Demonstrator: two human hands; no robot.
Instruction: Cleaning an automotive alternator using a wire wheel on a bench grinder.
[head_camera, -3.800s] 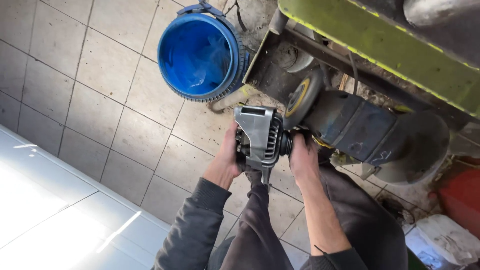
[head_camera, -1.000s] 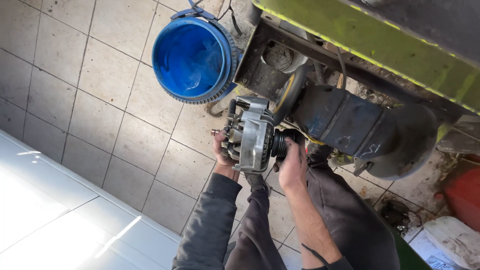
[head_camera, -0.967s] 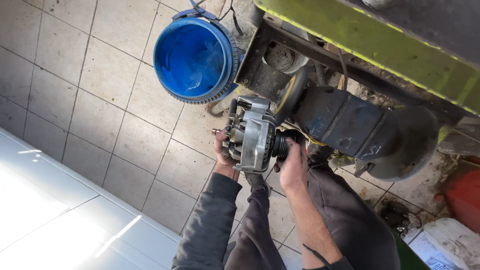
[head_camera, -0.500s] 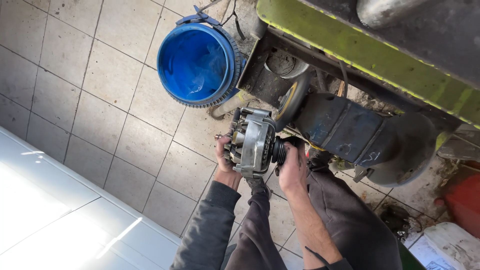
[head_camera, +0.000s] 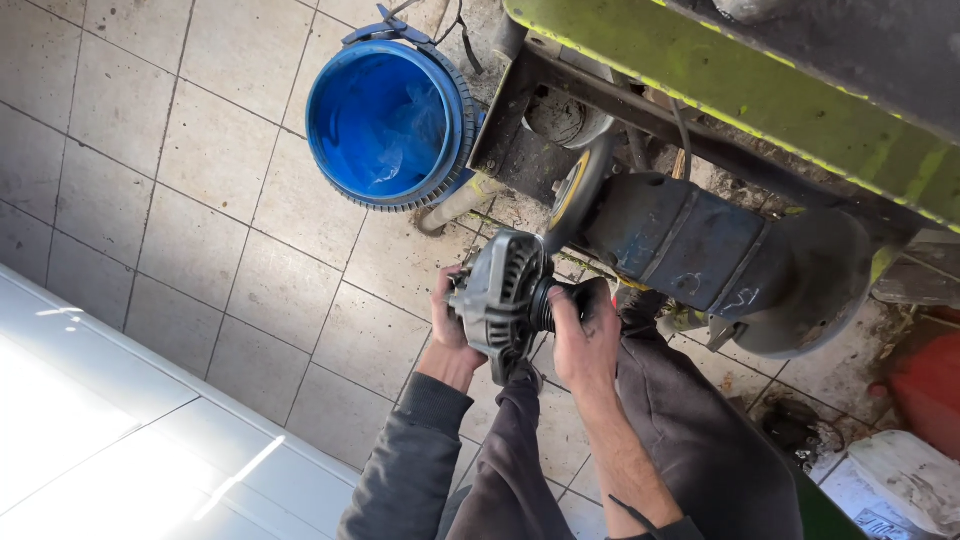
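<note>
My left hand (head_camera: 447, 325) grips the left side of a grey metal alternator (head_camera: 503, 288) with a ribbed round housing. My right hand (head_camera: 585, 330) holds its right end, around the dark grooved pulley (head_camera: 545, 305). The alternator is held up against the thin edge of a grinding wheel (head_camera: 577, 190) on a dark bench grinder motor (head_camera: 690, 245). Both forearms reach up from the bottom of the view, above my dark trousers.
A blue plastic bucket (head_camera: 385, 125) stands on the tiled floor (head_camera: 200, 200) to the upper left. The grinder sits under a yellow-green metal frame (head_camera: 740, 95). A white sack (head_camera: 890, 485) and a red object (head_camera: 925, 390) lie at lower right. A pale surface (head_camera: 90, 430) fills the lower left.
The alternator and both hands have stayed close to the grinding wheel; the alternator has been turned and shifted slightly in my hands. The view has drifted a little.
</note>
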